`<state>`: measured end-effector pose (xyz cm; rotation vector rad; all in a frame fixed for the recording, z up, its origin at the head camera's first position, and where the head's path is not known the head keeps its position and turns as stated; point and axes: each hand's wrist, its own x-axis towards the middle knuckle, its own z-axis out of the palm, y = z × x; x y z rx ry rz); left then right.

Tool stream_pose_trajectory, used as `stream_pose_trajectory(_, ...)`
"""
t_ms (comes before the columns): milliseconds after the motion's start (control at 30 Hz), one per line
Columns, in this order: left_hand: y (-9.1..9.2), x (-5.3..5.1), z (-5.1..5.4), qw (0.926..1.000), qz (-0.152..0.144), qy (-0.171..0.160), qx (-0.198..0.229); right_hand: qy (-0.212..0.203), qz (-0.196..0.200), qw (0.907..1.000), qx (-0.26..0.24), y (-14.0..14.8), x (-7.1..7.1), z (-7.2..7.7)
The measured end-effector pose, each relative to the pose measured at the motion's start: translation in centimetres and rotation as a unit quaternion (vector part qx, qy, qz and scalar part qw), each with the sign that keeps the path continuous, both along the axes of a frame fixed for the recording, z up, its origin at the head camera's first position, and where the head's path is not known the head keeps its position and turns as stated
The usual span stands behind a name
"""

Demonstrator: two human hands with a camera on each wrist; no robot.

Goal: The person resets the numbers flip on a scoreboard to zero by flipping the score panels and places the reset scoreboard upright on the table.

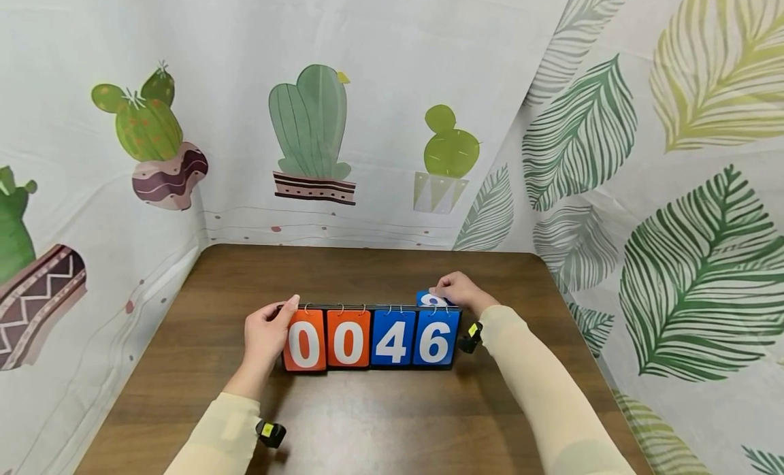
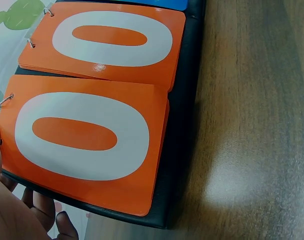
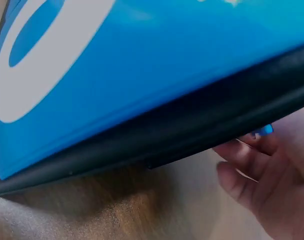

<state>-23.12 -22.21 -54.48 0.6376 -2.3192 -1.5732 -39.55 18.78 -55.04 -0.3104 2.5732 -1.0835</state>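
Observation:
A tabletop flip scoreboard (image 1: 370, 342) stands on the table, its ringed number cards reading 0 0 in orange and 4 6 in blue. My left hand (image 1: 265, 335) grips its left end; the thumb lies by the top corner and the fingers go behind the black stand (image 2: 184, 125), as the left wrist view shows. Behind the top right edge, my right hand (image 1: 463, 291) pinches a blue number card (image 1: 423, 299) that sticks up over the rings. Much of that card is hidden. In the right wrist view, the right fingers (image 3: 237, 185) are partly covered by the stand.
The scoreboard rests on a brown wooden table (image 1: 367, 420) with rounded far corners. Behind it hangs a white cloth (image 1: 380, 26) printed with cacti, and at the right one with leaves (image 1: 704, 277). Each wrist carries a small black camera (image 1: 271, 433).

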Motion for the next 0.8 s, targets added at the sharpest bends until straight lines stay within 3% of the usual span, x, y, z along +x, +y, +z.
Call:
stream_pose_trajectory(233, -0.07, -0.05, -0.14, 1.0000, -0.003, -0.002, 0.000, 0.053, -0.024, 0.9983, 0.012, -0.10, -0.08, 0.42)
stream_pose_trajectory(600, -0.03, -0.10, -0.12, 1.0000, -0.007, -0.007, -0.002, 0.000, -0.021, 0.9998, 0.001, 0.51, -0.10, 0.77)
stream_pose_trajectory(800, -0.06, -0.11, -0.14, 1.0000, -0.005, -0.004, -0.001, 0.038, -0.017, 0.9989, 0.023, 0.36, -0.08, 0.86)
